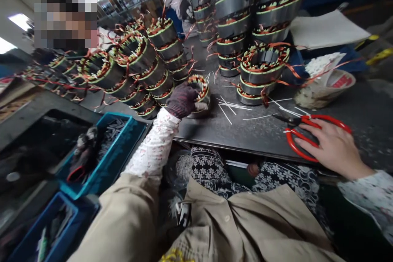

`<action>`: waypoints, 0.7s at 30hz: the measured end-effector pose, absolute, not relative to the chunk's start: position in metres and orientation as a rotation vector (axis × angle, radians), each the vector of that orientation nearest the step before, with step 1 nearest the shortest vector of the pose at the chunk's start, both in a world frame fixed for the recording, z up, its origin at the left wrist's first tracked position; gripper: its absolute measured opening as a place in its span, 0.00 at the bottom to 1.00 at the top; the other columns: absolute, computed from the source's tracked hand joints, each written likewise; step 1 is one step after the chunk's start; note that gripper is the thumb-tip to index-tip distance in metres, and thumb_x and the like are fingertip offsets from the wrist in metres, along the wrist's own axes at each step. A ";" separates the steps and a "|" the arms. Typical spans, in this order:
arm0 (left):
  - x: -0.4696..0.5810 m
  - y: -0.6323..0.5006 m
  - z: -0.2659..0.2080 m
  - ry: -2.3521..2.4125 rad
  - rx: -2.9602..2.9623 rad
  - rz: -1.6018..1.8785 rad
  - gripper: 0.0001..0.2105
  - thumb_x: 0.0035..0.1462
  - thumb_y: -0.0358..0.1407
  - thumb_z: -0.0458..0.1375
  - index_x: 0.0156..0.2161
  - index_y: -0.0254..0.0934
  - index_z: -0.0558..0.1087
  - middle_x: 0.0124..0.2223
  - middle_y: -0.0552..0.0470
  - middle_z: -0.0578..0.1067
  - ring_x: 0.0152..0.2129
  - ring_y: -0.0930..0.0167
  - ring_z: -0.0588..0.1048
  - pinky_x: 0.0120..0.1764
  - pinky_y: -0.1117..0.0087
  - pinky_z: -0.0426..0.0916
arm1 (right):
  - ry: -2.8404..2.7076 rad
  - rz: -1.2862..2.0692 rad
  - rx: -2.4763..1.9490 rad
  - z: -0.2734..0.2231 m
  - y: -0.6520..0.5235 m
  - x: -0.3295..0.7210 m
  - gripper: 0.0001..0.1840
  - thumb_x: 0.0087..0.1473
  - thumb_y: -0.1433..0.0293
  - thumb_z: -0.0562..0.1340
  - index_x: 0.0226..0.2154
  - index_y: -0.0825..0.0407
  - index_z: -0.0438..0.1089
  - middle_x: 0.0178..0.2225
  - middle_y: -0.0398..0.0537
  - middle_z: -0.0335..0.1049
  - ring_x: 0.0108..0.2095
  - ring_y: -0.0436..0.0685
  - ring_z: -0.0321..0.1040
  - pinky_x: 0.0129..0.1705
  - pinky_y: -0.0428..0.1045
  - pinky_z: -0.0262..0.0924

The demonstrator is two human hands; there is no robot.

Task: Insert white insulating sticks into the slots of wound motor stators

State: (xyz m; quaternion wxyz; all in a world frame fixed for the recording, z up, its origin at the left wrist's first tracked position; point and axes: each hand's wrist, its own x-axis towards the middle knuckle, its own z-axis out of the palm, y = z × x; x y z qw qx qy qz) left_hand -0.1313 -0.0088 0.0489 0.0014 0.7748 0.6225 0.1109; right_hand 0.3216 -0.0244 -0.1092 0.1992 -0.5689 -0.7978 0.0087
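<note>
Head view: workpiece stator (205, 97) at the near edge of the desk (211, 129), left fingers (181, 100) clamped on its rim. Well to its right, the right fingers (330, 139) close on red-handled snips (294, 122). Hemming the stator on its left: stacked stators (166, 35); behind it to the right, taller stacks (272, 14). White strips (235, 106) lie scattered just to its right; farther right, a tape roll (313, 94) holding white pieces. To its left and nearer: a teal bin (104, 156).
</note>
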 end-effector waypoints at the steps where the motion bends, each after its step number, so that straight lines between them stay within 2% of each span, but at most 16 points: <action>1: -0.139 -0.002 0.050 1.952 2.493 0.165 0.24 0.46 0.46 0.73 0.46 0.36 0.80 0.52 0.41 0.79 0.57 0.55 0.70 0.61 0.51 0.64 | -2.227 0.028 -1.584 -0.109 -0.024 0.322 0.37 0.57 0.42 0.47 0.48 0.50 0.75 0.58 0.64 0.70 0.55 0.79 0.68 0.54 0.72 0.63; 2: -0.146 0.004 0.050 1.940 2.540 0.030 0.28 0.44 0.46 0.75 0.49 0.36 0.79 0.52 0.42 0.79 0.57 0.55 0.70 0.62 0.52 0.64 | -2.225 0.031 -1.577 -0.109 -0.024 0.322 0.36 0.57 0.42 0.48 0.47 0.49 0.75 0.58 0.63 0.70 0.55 0.79 0.69 0.55 0.72 0.63; 4: -0.157 0.010 0.046 1.922 2.568 0.001 0.32 0.38 0.43 0.77 0.50 0.36 0.78 0.49 0.44 0.80 0.55 0.55 0.71 0.64 0.52 0.62 | -2.221 0.020 -1.562 -0.110 -0.024 0.323 0.33 0.57 0.44 0.50 0.47 0.48 0.76 0.57 0.63 0.70 0.55 0.79 0.69 0.55 0.72 0.64; 5: -0.161 0.011 0.044 1.925 2.589 -0.001 0.30 0.37 0.43 0.77 0.48 0.35 0.79 0.47 0.45 0.81 0.54 0.56 0.72 0.65 0.51 0.60 | -2.222 0.005 -1.552 -0.110 -0.024 0.323 0.31 0.57 0.46 0.50 0.47 0.48 0.76 0.57 0.63 0.70 0.55 0.79 0.69 0.55 0.72 0.64; 7: -0.166 0.010 0.040 1.976 2.627 0.064 0.25 0.42 0.44 0.74 0.45 0.35 0.78 0.48 0.45 0.80 0.55 0.56 0.72 0.69 0.45 0.52 | -2.232 -0.026 -1.526 -0.111 -0.025 0.322 0.28 0.58 0.49 0.53 0.47 0.49 0.76 0.57 0.62 0.71 0.55 0.77 0.69 0.54 0.71 0.65; 8: -0.165 0.009 0.038 2.022 2.645 0.149 0.23 0.47 0.45 0.72 0.46 0.36 0.77 0.51 0.45 0.79 0.58 0.54 0.70 0.69 0.40 0.48 | -2.231 -0.044 -1.513 -0.110 -0.026 0.321 0.27 0.59 0.51 0.54 0.47 0.49 0.76 0.56 0.62 0.72 0.55 0.77 0.70 0.54 0.71 0.65; 10: -0.153 0.007 0.038 2.109 2.675 0.384 0.24 0.54 0.46 0.67 0.54 0.39 0.73 0.61 0.44 0.73 0.65 0.50 0.61 0.69 0.33 0.40 | -2.222 -0.070 -1.492 -0.110 -0.027 0.318 0.25 0.59 0.54 0.56 0.47 0.51 0.77 0.56 0.61 0.72 0.54 0.75 0.71 0.53 0.70 0.66; 12: -0.123 0.010 0.041 2.092 2.727 0.644 0.31 0.56 0.49 0.65 0.62 0.41 0.67 0.69 0.43 0.65 0.69 0.49 0.55 0.70 0.35 0.38 | -2.208 -0.077 -1.482 -0.110 -0.027 0.316 0.23 0.58 0.55 0.57 0.47 0.51 0.77 0.56 0.61 0.73 0.53 0.74 0.71 0.53 0.70 0.66; 13: -0.102 0.015 0.044 2.034 2.766 0.739 0.34 0.56 0.51 0.65 0.65 0.41 0.64 0.70 0.42 0.63 0.70 0.50 0.55 0.71 0.39 0.40 | -2.196 -0.077 -1.482 -0.110 -0.027 0.316 0.23 0.58 0.55 0.57 0.46 0.51 0.78 0.56 0.61 0.73 0.53 0.74 0.71 0.53 0.70 0.66; 14: -0.077 0.021 0.048 1.907 2.822 0.860 0.35 0.56 0.52 0.64 0.65 0.40 0.64 0.69 0.40 0.65 0.68 0.52 0.59 0.71 0.43 0.43 | -2.190 -0.076 -1.484 -0.110 -0.027 0.315 0.22 0.58 0.55 0.58 0.46 0.50 0.78 0.55 0.60 0.73 0.53 0.73 0.71 0.53 0.70 0.66; 17: -0.002 0.054 0.057 1.603 2.882 0.896 0.26 0.62 0.50 0.60 0.59 0.39 0.71 0.61 0.42 0.74 0.61 0.58 0.70 0.69 0.49 0.52 | -2.187 -0.095 -1.483 -0.109 -0.028 0.315 0.22 0.59 0.57 0.58 0.46 0.51 0.78 0.55 0.61 0.74 0.53 0.73 0.72 0.52 0.69 0.67; 19: 0.035 0.080 0.057 1.591 2.770 0.855 0.22 0.56 0.52 0.65 0.47 0.36 0.77 0.49 0.42 0.81 0.53 0.56 0.76 0.68 0.47 0.54 | -2.192 -0.103 -1.463 -0.107 -0.029 0.315 0.22 0.60 0.58 0.57 0.46 0.52 0.79 0.55 0.62 0.74 0.53 0.73 0.72 0.52 0.68 0.67; 21: 0.052 0.099 0.052 1.581 2.657 0.888 0.18 0.51 0.51 0.68 0.35 0.37 0.78 0.35 0.48 0.81 0.43 0.58 0.79 0.67 0.45 0.57 | -2.182 -0.084 -1.443 -0.105 -0.030 0.314 0.21 0.61 0.58 0.57 0.45 0.52 0.79 0.55 0.61 0.75 0.53 0.72 0.72 0.52 0.68 0.67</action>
